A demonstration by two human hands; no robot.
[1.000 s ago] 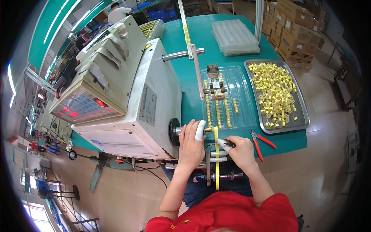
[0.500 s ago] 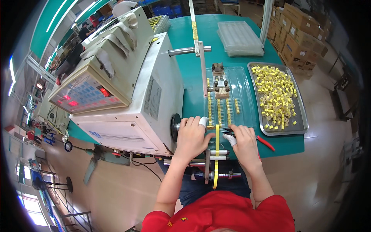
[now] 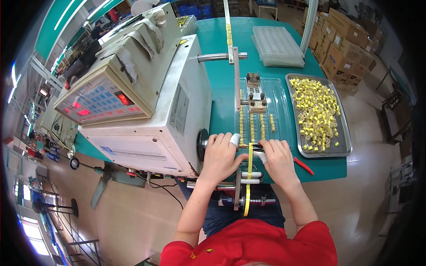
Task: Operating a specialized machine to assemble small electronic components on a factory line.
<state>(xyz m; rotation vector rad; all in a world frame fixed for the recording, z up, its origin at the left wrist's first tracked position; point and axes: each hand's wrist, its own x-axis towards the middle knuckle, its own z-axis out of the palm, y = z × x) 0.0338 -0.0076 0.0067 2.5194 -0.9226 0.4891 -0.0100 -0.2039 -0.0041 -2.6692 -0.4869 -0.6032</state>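
The right hand (image 3: 278, 159) is closed around small dark snips (image 3: 258, 146) beside the yellow tape (image 3: 249, 166), above white rollers (image 3: 254, 174). The left hand (image 3: 220, 156) curls by the black hub (image 3: 203, 145), grip unclear. Taut tape should help keep blades square.

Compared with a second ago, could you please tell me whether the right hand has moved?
Yes: judged against the white rollers, the right hand has moved forward, toward the clear plastic tray.
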